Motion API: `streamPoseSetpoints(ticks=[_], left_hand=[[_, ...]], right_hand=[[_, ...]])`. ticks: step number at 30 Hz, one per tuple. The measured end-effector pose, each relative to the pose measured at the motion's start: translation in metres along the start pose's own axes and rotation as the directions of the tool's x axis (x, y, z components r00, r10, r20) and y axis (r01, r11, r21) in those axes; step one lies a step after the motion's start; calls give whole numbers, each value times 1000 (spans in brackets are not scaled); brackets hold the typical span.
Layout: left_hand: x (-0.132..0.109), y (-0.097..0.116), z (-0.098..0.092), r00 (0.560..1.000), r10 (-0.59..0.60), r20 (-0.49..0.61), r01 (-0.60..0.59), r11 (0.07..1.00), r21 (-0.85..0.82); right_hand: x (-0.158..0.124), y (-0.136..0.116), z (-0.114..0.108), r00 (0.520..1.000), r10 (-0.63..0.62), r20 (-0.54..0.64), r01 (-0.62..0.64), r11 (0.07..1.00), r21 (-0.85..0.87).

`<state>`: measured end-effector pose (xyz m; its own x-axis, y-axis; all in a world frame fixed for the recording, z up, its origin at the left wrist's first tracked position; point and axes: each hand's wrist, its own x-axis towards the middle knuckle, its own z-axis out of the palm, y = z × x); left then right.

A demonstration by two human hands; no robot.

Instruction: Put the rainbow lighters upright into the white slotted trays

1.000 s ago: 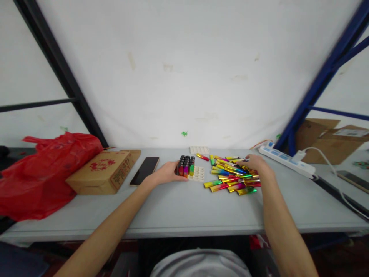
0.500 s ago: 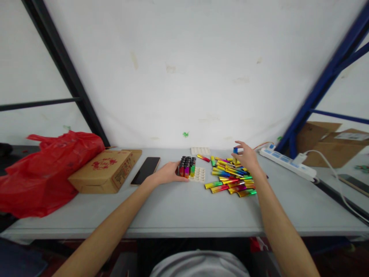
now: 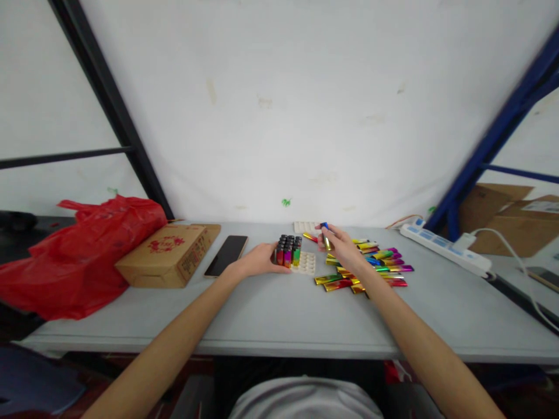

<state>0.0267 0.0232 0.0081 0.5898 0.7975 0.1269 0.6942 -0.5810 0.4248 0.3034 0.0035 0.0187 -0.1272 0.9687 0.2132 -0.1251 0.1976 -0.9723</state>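
Several upright lighters (image 3: 288, 251) with dark tops and shiny coloured bodies stand packed in the left part of a white grid tray (image 3: 307, 263). My left hand (image 3: 261, 259) is curled round their left side, thumb along the front and the other fingers partly hidden behind. The tray's right-hand cells show bare. Just right of and above the tray, my right hand (image 3: 338, 244) pinches a single blue-and-gold lighter (image 3: 326, 237), tilted in the fingers. Under and beyond that forearm lies a loose pile of shiny multicoloured lighters (image 3: 384, 262), partly covered by the arm.
A second white tray (image 3: 305, 227) lies by the wall. To the left are a dark phone (image 3: 227, 256), a cardboard box (image 3: 168, 256) and a red plastic bag (image 3: 96, 250). A power strip (image 3: 445, 250) with a white plug and cable lies at the right.
My right hand has moved left from above the pile toward the tray, carrying the lighter. My left hand keeps its place round the upright lighters. The view has shifted slightly.
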Motion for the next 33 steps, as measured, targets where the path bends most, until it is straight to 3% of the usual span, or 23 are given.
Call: streamPoseSetpoints(ticks=[3, 6, 8, 10, 13, 26, 31, 33], left_hand=[[0, 0, 0, 1000, 11, -9, -11, 1000, -19], [0, -1, 0, 1000, 25, -12, -25, 998, -53], [1, -1, 0, 1000, 22, -11, -23, 998, -57], [1, -1, 1, 1000, 18, -7, -18, 999, -50], [1, -1, 0, 1000, 21, -2, -21, 999, -47], [1, -2, 1, 1000, 27, -6, -28, 998, -63], [0, 0, 0, 1000, 27, -5, -27, 997, -70], [1, -1, 0, 1000, 23, -5, -24, 998, -65]], right_hand=[[-8, 1, 15, 991, 114, 76, -116, 993, 19], [-10, 6, 26, 983, 162, 82, -150, 980, -134], [-12, 10, 32, 996, 66, 52, -46, 945, -322], [-14, 12, 37, 996, -84, 12, 78, 852, -518], [-17, 13, 43, 978, -208, -6, 149, 721, -676], [-15, 10, 37, 944, -325, -54, 194, 681, -706], [-18, 4, 33, 940, -326, 106, 305, 652, -694], [-18, 2, 31, 915, -352, 198, 378, 573, -727]])
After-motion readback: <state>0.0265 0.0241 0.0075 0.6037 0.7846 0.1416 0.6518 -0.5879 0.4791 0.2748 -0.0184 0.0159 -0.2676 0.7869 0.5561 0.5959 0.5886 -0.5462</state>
